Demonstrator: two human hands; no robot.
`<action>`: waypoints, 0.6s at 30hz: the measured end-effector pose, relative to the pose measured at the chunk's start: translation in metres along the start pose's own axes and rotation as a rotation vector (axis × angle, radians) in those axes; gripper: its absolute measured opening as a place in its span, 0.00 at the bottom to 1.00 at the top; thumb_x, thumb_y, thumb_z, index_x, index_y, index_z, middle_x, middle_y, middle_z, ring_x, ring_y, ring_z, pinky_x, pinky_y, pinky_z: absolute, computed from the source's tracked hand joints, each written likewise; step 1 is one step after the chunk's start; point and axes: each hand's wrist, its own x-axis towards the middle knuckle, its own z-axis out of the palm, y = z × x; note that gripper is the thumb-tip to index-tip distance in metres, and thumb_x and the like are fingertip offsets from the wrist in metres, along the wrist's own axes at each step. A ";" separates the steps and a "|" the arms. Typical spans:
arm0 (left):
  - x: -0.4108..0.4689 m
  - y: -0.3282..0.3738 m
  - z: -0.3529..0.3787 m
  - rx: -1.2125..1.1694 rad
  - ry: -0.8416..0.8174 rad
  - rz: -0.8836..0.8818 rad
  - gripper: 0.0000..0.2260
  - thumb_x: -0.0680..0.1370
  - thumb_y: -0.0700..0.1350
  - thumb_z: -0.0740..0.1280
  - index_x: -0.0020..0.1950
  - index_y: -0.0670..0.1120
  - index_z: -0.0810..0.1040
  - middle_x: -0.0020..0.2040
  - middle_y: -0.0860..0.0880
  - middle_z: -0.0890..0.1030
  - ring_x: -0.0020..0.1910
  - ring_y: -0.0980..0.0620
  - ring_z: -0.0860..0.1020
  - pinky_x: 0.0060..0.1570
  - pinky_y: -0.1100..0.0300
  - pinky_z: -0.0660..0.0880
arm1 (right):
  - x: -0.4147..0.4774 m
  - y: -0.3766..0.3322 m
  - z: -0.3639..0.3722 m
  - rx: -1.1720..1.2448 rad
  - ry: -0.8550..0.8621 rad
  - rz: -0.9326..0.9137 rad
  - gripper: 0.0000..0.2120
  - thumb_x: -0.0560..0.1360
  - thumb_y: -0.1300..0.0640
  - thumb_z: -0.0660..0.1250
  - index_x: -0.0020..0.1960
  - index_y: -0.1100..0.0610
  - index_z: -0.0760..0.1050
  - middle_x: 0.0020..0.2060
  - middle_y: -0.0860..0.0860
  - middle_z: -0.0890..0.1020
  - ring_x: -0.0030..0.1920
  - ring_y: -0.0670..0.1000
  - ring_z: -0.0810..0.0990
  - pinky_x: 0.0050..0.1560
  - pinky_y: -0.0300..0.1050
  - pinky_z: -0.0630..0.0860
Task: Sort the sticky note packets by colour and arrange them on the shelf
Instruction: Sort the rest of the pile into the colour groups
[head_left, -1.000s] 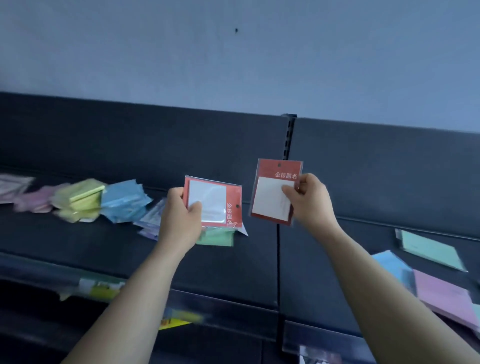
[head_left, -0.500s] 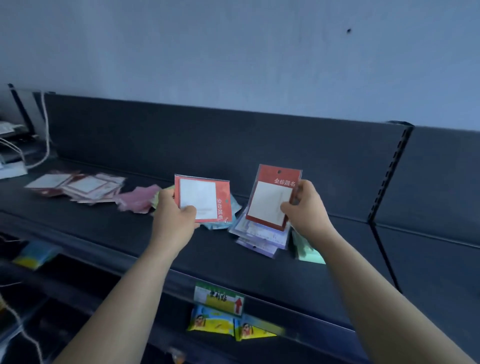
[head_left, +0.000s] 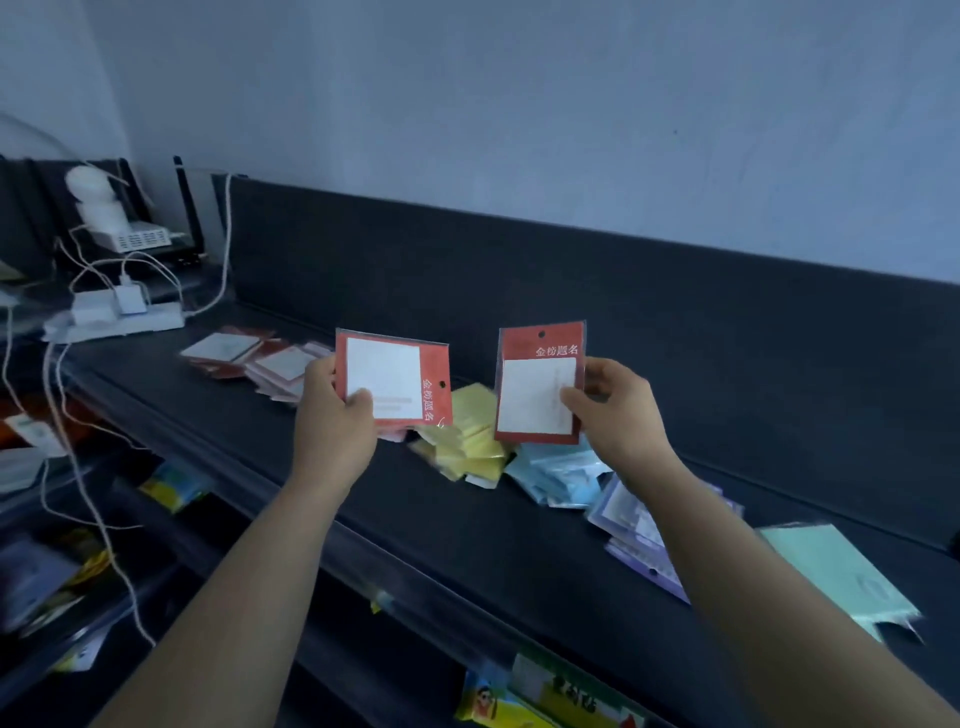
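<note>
Yellow packs (head_left: 493, 701) sit nearest, below the front edge of the dark shelf (head_left: 467, 530), beside a green label on that edge. Two bare forearms reach up across the edge. On the shelf's right part lies a mint green packet (head_left: 831, 571), and just left of it is a purple pile (head_left: 631, 535), partly hidden behind the right forearm. The left hand (head_left: 332, 421) pinches the sideways red packet (head_left: 395, 382) at its lower left corner, thumb on the white front and fingers behind. This packet is in the air above the shelf with its hanging hole turned to the right. The right hand (head_left: 618, 415) pinches the upright red packet (head_left: 540, 387) by its right edge, thumb on the front, hole at the top, also held off the shelf. The two packets are side by side and do not touch. Behind and below them along the middle of the shelf lie a blue pile (head_left: 561, 475) and a yellow pile (head_left: 472, 441), touching each other, with a little pink showing under the sideways packet. Farther off, toward the shelf's left end, lies a red-and-white pile (head_left: 244, 353). Beyond that end a white power strip (head_left: 119, 319) carries plugs and trailing cables, with a white box (head_left: 137, 240) behind it. The shelf's dark back panel rises against a pale wall (head_left: 519, 104).
</note>
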 end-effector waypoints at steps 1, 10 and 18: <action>0.011 -0.005 -0.005 -0.002 0.010 -0.009 0.16 0.80 0.36 0.57 0.67 0.47 0.65 0.57 0.52 0.73 0.52 0.52 0.73 0.35 0.66 0.68 | 0.005 -0.004 0.009 -0.001 -0.004 -0.005 0.08 0.77 0.61 0.65 0.55 0.52 0.76 0.46 0.43 0.81 0.45 0.42 0.80 0.36 0.32 0.76; 0.141 -0.048 -0.056 -0.008 0.040 -0.020 0.15 0.79 0.35 0.56 0.66 0.42 0.67 0.59 0.46 0.76 0.54 0.49 0.74 0.42 0.61 0.70 | 0.052 -0.032 0.115 0.000 0.078 0.017 0.07 0.77 0.61 0.65 0.54 0.54 0.77 0.46 0.46 0.82 0.48 0.48 0.82 0.50 0.48 0.80; 0.229 -0.078 -0.095 0.056 0.058 -0.023 0.15 0.79 0.35 0.56 0.66 0.40 0.68 0.62 0.43 0.76 0.58 0.46 0.75 0.48 0.58 0.70 | 0.077 -0.049 0.196 -0.020 0.170 0.080 0.06 0.78 0.60 0.65 0.51 0.51 0.75 0.46 0.46 0.82 0.47 0.49 0.82 0.49 0.52 0.81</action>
